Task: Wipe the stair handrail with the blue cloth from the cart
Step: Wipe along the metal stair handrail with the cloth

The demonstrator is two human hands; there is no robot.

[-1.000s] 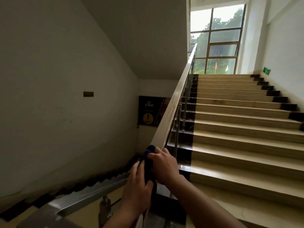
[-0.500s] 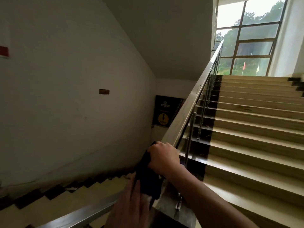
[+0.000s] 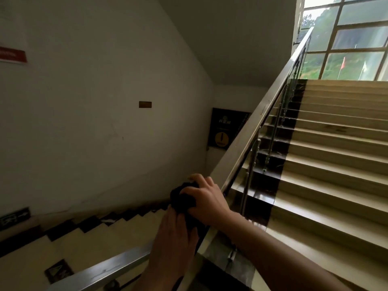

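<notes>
Head view, the only one I have. The stair handrail [image 3: 258, 120] is a flat-topped metal bar; its long axis runs diagonally from the lower centre of the frame up toward the window [image 3: 344, 38] at upper right, rising with the upward flight of stairs [image 3: 336, 154]. Its low end sits at the landing turn, where a second rail section [image 3: 100, 269] runs off toward the lower left along the descending flight.

The blue cloth [image 3: 181, 199] reads as a dark bunched wad in this light. I see it on the lower end of the handrail, at the turn, with part of it trailing down the rail between the two hands.

Right hand [image 3: 206, 199]: grip closed over the cloth from above, fingers [image 3: 201, 181] curled over the top of the rail and the wad, forearm entering from the lower right.

Left hand [image 3: 176, 238]: lies palm-down just below the right hand, fingers extended toward the cloth and touching its lower edge. I cannot tell whether this grip is pinching the fabric or only resting against it.

Glass balustrade panels with steel posts [image 3: 270, 143] stand under the rail. A dark poster [image 3: 225, 128] hangs on the far wall beside the rail's midsection.
</notes>
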